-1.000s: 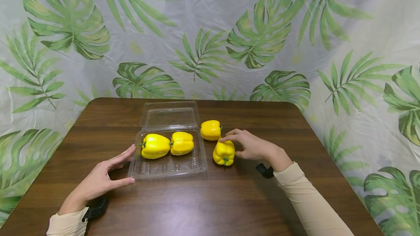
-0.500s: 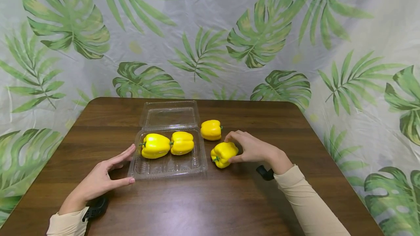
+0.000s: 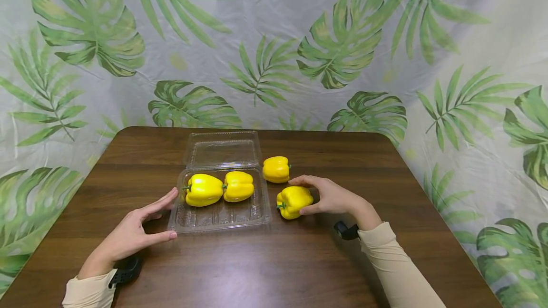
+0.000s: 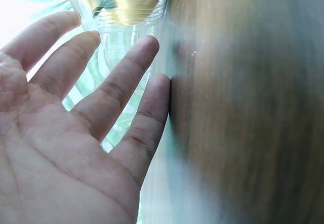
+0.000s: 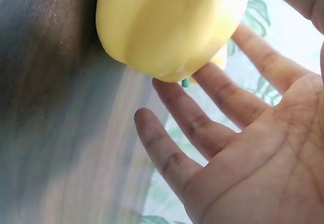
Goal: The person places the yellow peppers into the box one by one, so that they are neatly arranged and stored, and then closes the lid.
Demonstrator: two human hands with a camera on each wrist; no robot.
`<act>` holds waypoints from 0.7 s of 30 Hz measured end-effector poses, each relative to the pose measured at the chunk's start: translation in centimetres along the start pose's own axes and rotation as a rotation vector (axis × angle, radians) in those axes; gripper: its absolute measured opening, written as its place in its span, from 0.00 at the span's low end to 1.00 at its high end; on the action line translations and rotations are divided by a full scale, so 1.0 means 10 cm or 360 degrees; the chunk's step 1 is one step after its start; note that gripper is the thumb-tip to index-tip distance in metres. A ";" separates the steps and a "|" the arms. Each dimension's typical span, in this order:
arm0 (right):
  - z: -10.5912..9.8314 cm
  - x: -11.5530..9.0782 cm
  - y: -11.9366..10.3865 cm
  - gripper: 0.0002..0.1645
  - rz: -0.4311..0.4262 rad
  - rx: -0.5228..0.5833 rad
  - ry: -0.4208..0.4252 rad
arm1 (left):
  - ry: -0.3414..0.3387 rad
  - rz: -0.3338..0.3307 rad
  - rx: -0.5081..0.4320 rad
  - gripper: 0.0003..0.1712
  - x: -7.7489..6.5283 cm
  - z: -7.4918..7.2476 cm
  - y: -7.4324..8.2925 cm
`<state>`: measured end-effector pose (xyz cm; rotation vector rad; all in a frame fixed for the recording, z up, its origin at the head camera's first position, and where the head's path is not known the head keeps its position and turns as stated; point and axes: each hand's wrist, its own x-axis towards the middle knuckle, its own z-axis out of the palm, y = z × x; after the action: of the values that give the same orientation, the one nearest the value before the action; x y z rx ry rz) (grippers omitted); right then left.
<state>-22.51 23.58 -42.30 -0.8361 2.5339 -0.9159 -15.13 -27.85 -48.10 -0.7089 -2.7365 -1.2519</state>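
Note:
My right hand (image 3: 331,196) reaches around a yellow bell pepper (image 3: 293,202) on the table, its thumb at the near side and forefinger over the far side. In the right wrist view the fingers are spread and fairly straight, some tips right at the pepper (image 5: 167,27), the palm apart from it. Two more yellow bell peppers, one left (image 3: 203,190) and one right (image 3: 238,187), lie in the clear plastic clamshell box (image 3: 222,225). At the box's left edge my left hand (image 3: 134,227) rests with fingers spread, fingertips by its wall in the left wrist view.
Another yellow bell pepper (image 3: 276,170) lies just right of the box, behind the one at my right hand. The box's clear lid (image 3: 222,151) is folded back flat on the brown wooden table (image 3: 239,270). A leaf-patterned curtain (image 3: 274,51) hangs behind.
The pepper by my right hand has turned, its stem swinging from facing me toward the box. My right fingers then spread wider around it. The left hand stays put.

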 end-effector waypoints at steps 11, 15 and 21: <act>0.06 -0.04 0.08 0.46 -0.0020 0.0087 0.0078 | 0.0002 0.0005 0.0008 0.54 0.00 0.00 -0.01; 0.08 -0.03 0.12 0.46 -0.0017 0.0111 0.0093 | 0.0007 0.0014 0.0010 0.54 0.00 0.00 0.00; 0.10 -0.03 0.16 0.45 -0.0031 0.0120 0.0115 | 0.0014 0.0018 0.0009 0.54 0.00 0.00 0.01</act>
<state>-22.50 24.32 -44.07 -0.8200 2.5382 -1.0592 -15.13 -27.78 -48.07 -0.7156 -2.7242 -1.2414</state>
